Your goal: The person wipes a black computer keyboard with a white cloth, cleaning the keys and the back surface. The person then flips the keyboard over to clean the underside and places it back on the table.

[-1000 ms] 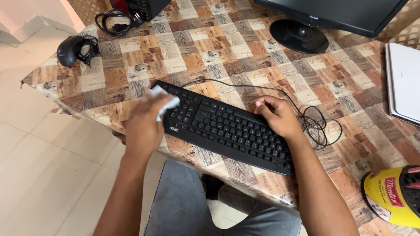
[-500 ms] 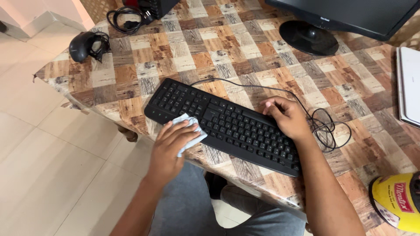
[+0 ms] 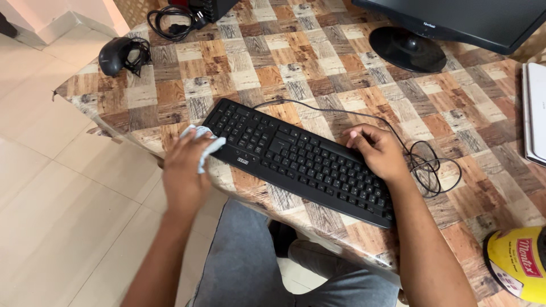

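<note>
A black wired keyboard point(image 3: 296, 159) lies slantwise on a table covered with a wood-patchwork cloth point(image 3: 256, 74). My left hand point(image 3: 185, 170) grips a small pale blue cloth point(image 3: 203, 140) and presses it against the keyboard's left end. My right hand point(image 3: 378, 152) rests flat on the keyboard's upper right part, holding it down. The keyboard's black cable point(image 3: 426, 165) curls in loops just right of that hand.
A black mouse point(image 3: 116, 54) with its cable wound round it sits at the far left corner. A monitor stand point(image 3: 406, 48) is at the back, a white flat device point(image 3: 534, 113) at the right edge, a yellow container point(image 3: 517, 261) at lower right. Tiled floor lies left.
My left hand moved the cloth from the keyboard's front edge back to its left end. The right hand stayed in place on the keyboard.
</note>
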